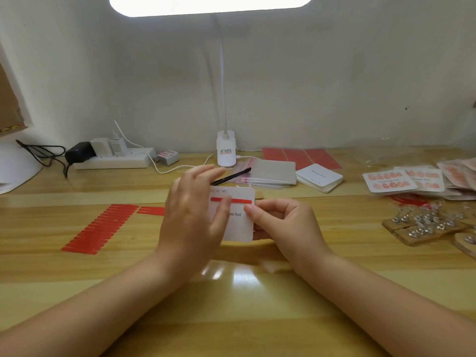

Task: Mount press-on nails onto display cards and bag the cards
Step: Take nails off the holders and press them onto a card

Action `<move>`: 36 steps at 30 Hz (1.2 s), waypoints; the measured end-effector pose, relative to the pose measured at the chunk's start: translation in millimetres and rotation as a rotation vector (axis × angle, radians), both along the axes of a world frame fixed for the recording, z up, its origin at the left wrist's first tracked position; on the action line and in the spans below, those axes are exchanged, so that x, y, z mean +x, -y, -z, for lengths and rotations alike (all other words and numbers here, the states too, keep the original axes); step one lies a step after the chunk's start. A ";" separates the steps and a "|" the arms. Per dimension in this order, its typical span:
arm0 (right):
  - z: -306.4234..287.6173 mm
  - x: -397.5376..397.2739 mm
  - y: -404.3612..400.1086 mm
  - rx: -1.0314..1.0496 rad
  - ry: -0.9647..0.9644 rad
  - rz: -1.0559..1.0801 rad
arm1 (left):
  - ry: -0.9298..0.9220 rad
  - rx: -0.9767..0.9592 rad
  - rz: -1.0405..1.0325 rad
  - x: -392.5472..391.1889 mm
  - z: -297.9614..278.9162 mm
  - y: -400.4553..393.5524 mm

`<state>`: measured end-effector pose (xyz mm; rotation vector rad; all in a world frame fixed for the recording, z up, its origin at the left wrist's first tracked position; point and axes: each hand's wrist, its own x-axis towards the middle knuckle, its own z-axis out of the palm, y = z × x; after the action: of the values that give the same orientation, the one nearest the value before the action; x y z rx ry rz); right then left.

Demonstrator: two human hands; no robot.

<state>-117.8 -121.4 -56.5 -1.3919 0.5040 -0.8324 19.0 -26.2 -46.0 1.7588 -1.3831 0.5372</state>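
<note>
Display card (pixel 238 228), white w/ a red strip (pixel 240 200) across its upper part, sits mid-table just above the wood, held between my hands. R hand (pixel 280 226) pinches its right edge, thumb on the face, fingers curled behind. L hand (pixel 192 215) lies over the left side, fingers straight and close together, one fingertip pressing on the strip; black tool (pixel 231 177) pokes out past it, grip unclear. Red strips (pixel 103 226) in rows toward table's left edge. Blank cards (pixel 319 177) and clear bags (pixel 270 172) near back edge; finished cards (pixel 390 180) toward right edge.

Card stack (pixel 319 177) right of bags (pixel 270 172)
</note>
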 end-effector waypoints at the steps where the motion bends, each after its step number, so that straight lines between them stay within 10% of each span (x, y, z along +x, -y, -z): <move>1: -0.5 -0.3 0.0 0.012 0.014 -0.003 | -0.067 -0.018 0.000 -0.9 0.3 0.1; 7: -5.7 -2.7 2.6 0.110 0.105 -0.034 | -0.835 -0.120 0.229 5.2 -4.5 1.2; 36: -55.3 -14.7 4.6 0.057 0.294 -0.331 | -0.558 -0.369 0.297 -23.0 -44.2 -15.1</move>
<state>-132.6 -125.9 -1.1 -1.2311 0.0667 -0.7283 -4.1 -11.1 -1.7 1.2451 -1.0388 0.1082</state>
